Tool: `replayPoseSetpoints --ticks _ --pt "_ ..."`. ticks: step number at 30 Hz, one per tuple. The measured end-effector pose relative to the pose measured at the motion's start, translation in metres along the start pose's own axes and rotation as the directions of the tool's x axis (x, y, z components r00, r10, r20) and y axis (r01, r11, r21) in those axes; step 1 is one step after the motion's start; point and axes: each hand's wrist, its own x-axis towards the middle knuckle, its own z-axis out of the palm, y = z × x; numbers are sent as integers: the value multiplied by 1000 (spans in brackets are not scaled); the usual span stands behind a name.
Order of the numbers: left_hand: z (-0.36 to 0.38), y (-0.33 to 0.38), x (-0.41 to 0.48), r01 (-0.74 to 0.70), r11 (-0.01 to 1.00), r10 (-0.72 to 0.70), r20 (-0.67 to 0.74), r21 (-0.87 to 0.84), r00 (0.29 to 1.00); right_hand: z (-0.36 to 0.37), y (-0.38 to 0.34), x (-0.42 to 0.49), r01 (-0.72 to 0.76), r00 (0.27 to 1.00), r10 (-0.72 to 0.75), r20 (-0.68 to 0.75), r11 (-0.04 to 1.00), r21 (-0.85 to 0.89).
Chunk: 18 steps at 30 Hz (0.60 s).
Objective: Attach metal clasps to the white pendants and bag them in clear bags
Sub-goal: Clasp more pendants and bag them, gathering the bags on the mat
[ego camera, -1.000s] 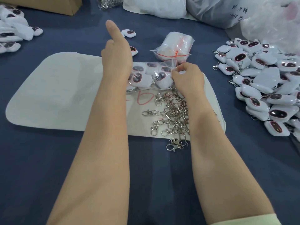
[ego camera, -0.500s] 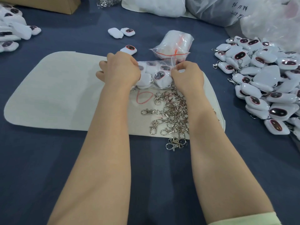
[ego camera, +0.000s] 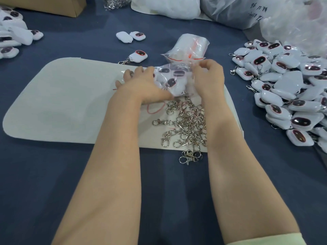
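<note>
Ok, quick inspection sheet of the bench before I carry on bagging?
Surface: dark blue cloth with a white mat on it.
Job's things: clear bag of pendants at the mat's far edge; filled bag behind it; loose clasps on the mat's near right; pendant pile at right; one clasped pendant beyond the mat.
Clutter: red rubber band on the mat.
Hands: right hand pinches the clear bag's top; left hand lies on its left end, grip unclear.
Cables: nothing seen.
Surroundings: cardboard box and plastic sacks along the far edge.

Dark blue table with white mat, pendant heap, loose clasps, cardboard box.
</note>
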Motion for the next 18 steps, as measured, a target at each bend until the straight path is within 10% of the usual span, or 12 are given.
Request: replayPoseSetpoints --ticks 13,18 --pt "-10 -8 7 114 952 -149 -105 -283 983 0 2 0 -29 997 42 -66 983 182" --pt "17 0 9 186 976 -204 -178 -113 963 1 -8 -2 29 996 -5 -93 965 259"
